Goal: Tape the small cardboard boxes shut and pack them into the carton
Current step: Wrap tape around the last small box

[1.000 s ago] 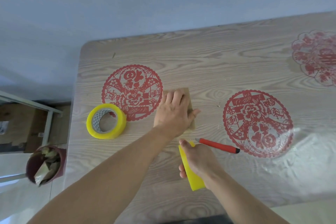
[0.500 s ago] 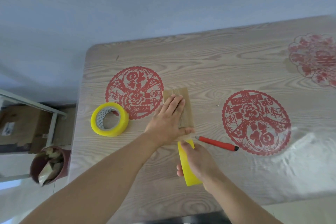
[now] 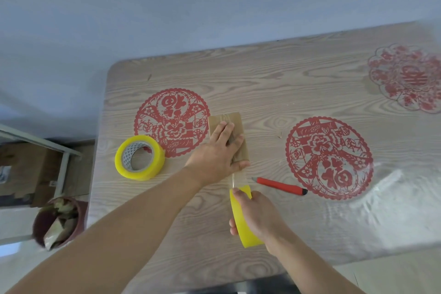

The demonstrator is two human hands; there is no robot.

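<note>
Just beyond the right-hand fingertips, the box is held flat for taping.

Under the left hand (image 3: 216,154), whose fingers (image 3: 224,132) are laid straight and pressed flat, the small cardboard box (image 3: 235,124) is pinned to the table (image 3: 274,83), its long axis running away from the body. 1 roll of yellow tape (image 3: 245,224) is gripped by the curled right hand (image 3: 259,216), directly nearer the body than the box, and a clear strip (image 3: 235,180) is stretched between them along that same axis. The cut is judged to fall nearest the right hand, beside which a red cutter (image 3: 280,185) is lying.
</note>
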